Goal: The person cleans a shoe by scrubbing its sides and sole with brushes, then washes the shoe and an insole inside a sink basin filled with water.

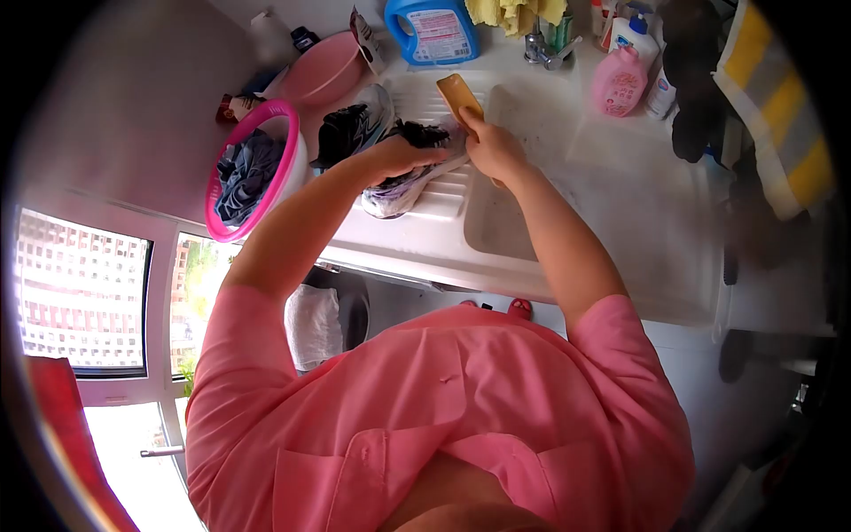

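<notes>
On the ribbed washboard [448, 197] left of the sink basin lies a wet-looking shoe [394, 197] in white, black and purple. My left hand [399, 158] rests over the shoe, its fingers pointing right along the upper. In my right hand [493, 151] is a yellow-brown brush [459, 94], gripped near its middle, at the shoe's right end. The brush's bristles are hidden. Another shoe [344, 133], black and grey, lies just behind and left of my left hand.
A pink-rimmed basket [213, 199] with dark clothes stands at left, a pink basin [324, 73] behind it. Along the back are a blue detergent bottle [434, 34], a faucet [542, 51] and a pink bottle [620, 83]. A striped cloth [769, 97] hangs at right.
</notes>
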`<state>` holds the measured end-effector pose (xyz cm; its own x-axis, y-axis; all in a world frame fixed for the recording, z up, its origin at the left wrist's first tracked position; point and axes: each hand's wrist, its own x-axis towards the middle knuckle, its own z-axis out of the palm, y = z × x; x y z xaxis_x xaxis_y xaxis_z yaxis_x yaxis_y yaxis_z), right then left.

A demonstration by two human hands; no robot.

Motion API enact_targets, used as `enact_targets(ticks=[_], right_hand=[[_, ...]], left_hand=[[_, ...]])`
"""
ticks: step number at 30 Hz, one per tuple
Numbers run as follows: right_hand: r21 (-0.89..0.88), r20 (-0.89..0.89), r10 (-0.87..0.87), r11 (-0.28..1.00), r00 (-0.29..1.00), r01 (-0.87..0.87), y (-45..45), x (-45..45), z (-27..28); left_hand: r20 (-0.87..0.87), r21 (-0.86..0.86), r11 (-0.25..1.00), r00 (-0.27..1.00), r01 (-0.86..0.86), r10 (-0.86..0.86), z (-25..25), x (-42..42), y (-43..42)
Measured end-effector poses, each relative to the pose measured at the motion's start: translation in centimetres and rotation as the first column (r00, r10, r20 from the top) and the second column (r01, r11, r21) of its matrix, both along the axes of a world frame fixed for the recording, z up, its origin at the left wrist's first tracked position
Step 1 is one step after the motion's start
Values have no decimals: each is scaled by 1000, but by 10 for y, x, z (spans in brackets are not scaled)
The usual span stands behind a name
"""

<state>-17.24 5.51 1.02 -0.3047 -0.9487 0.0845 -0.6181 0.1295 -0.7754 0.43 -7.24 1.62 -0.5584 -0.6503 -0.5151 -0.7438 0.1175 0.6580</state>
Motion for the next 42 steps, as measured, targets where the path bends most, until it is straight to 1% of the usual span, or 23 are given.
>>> enact_targets(ticks=[1,2,3,5,7,8,9,11,12,15,17,19,21,23,24,28,30,31,35,36,37,39,42], right_hand=[[66,27,11,998,1000,-12,-1,2,2],[-68,-111,65,995,992,-73,-2,6,-19],[17,-121,130,992,984,-128,14,18,-5],[110,-80,97,990,992,-88,45,39,6],[75,-93,100,993,991,-93,59,44,4],[39,-111,102,994,989,-98,61,43,4],[197,-159,121,976,980,-88,42,31,6],[85,-304,90,994,948,-67,-5,4,-7],[86,-307,87,994,948,-64,-22,-2,-12],[87,-396,73,995,916,-41,-29,2,-8],[209,-324,233,963,917,-171,23,19,13],[211,-327,228,963,917,-164,25,15,13],[222,-310,227,961,923,-162,14,14,7],[169,-377,113,984,919,-52,-35,1,1],[177,-370,141,981,918,-79,-38,2,4],[255,-280,176,961,944,-103,37,42,31],[258,-309,160,963,937,-80,24,33,19],[262,-334,143,963,932,-54,15,26,9],[124,-376,7,991,927,43,-39,-1,1],[79,-395,42,997,918,-11,-22,8,7],[211,-386,111,977,916,-30,-3,21,12],[239,-371,155,969,915,-68,34,40,23],[191,-318,92,981,944,-32,2,18,15]], left_hand=[[-23,-76,997,1000,3,-5,0,-10,2],[-45,-153,988,999,10,-17,1,-19,3],[-43,-148,989,999,15,-22,-14,-19,0],[-199,-232,964,976,-133,87,-45,-13,-4],[-281,-258,930,942,-261,186,-51,-13,-2],[-295,-256,938,943,-232,152,-51,-13,-1],[-331,-323,925,940,-198,86,-53,-15,1],[-385,-460,876,922,-144,-51,-57,-19,4],[-431,-269,920,890,-286,151,-27,-28,22],[-393,-34,888,823,-459,411,-18,-29,26],[-412,95,820,728,-564,548,-16,-27,34],[-394,56,829,751,-556,530,-2,-31,44],[-413,45,865,779,-500,472,-15,-30,38],[-426,85,860,762,-503,487,-42,-34,25],[-406,71,855,768,-514,496,-46,-36,24],[-404,89,850,761,-519,507,-38,-36,27],[-426,41,859,768,-511,478,-51,-36,20],[-389,24,868,796,-496,465,-37,-34,27],[-394,89,860,775,-502,494,-38,-36,21],[-417,110,853,756,-510,505,-43,-35,21],[-417,115,853,755,-508,506,-38,-34,25],[-417,74,870,777,-487,471,-21,-34,35],[-442,93,876,769,-474,463,-26,-33,30]])
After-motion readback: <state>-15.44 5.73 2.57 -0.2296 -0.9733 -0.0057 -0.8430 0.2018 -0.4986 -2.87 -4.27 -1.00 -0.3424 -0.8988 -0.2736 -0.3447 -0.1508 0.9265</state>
